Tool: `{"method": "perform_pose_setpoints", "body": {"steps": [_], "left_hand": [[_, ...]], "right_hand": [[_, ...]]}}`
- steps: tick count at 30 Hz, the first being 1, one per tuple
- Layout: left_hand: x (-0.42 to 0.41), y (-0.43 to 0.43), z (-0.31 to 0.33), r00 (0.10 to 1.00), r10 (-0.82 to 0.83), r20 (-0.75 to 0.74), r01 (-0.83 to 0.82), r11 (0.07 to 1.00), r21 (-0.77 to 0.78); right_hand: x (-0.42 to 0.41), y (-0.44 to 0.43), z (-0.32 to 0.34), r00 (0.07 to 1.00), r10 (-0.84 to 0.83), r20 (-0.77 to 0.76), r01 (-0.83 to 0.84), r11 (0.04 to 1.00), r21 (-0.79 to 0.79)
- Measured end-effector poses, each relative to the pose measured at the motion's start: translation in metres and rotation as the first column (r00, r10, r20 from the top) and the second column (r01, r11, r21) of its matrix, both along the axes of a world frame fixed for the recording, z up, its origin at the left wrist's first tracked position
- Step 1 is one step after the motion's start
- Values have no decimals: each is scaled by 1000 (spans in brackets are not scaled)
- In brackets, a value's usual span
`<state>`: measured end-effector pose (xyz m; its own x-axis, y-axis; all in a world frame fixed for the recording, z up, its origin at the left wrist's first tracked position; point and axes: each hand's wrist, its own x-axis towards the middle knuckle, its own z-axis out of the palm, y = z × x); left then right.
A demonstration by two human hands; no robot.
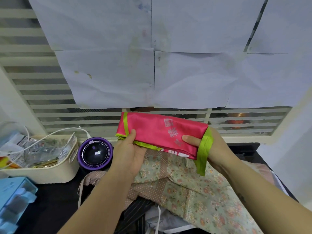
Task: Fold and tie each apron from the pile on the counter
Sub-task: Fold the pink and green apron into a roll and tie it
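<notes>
Papered-over louvred windows fill the wall ahead of you, white paper sheets (108, 65) stuck across the slats, with the dark counter (55, 200) below them. You hold the pink apron (162, 134) above the counter, folded into a long flat bundle. It is satin-shiny and edged in lime-green trim, with faded pale characters on its face that are too worn to read.

Your left hand (130, 152) pinches its left end, thumb on top and fingers underneath. Your right hand (211, 147) grips the right end, thumb on the front, fingers hidden behind the cloth. A green strap (203, 154) drapes over that hand and hangs down past the wrist.

Under the bundle lies the pile: a floral apron (190, 188) with dotted pink panels and lace, over a dark striped cloth (135, 210).

To your left a cream basket (50, 173) holds crumpled packets, their labels blurred, with a white cable (55, 132) trailing across it. Beside it sits a purple round object (95, 152) with a dark glossy dome. A blue box (15, 196) is cut off at the lower left edge.
</notes>
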<state>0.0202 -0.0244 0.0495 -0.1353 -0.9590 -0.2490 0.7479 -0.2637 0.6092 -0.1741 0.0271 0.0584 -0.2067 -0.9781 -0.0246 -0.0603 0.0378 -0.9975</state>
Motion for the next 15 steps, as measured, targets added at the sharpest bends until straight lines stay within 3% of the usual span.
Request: {"method": "perform_pose_setpoints", "body": {"steps": [3, 5, 7, 9, 12, 15], "left_hand": [[1, -1, 3, 991, 48, 128, -32, 992, -124], [2, -2, 2, 949, 92, 300, -21, 973, -232], [3, -3, 0, 896, 106, 432, 29, 955, -296], [0, -1, 1, 863, 89, 498, 87, 943, -320], [-2, 1, 7, 876, 85, 475, 93, 936, -339], [5, -1, 13, 960, 82, 268, -3, 959, -282]], "right_hand": [[-2, 3, 3, 997, -77, -5, 77, 996, 37], [-5, 7, 14, 969, -61, -241, 73, 997, 40], [-5, 8, 26, 866, 81, -493, -20, 992, 127], [0, 9, 33, 756, 228, -614, -102, 967, 234], [0, 7, 35, 684, 283, -672, -102, 950, 296], [-10, 10, 35, 776, 291, -560, -114, 937, 330]]}}
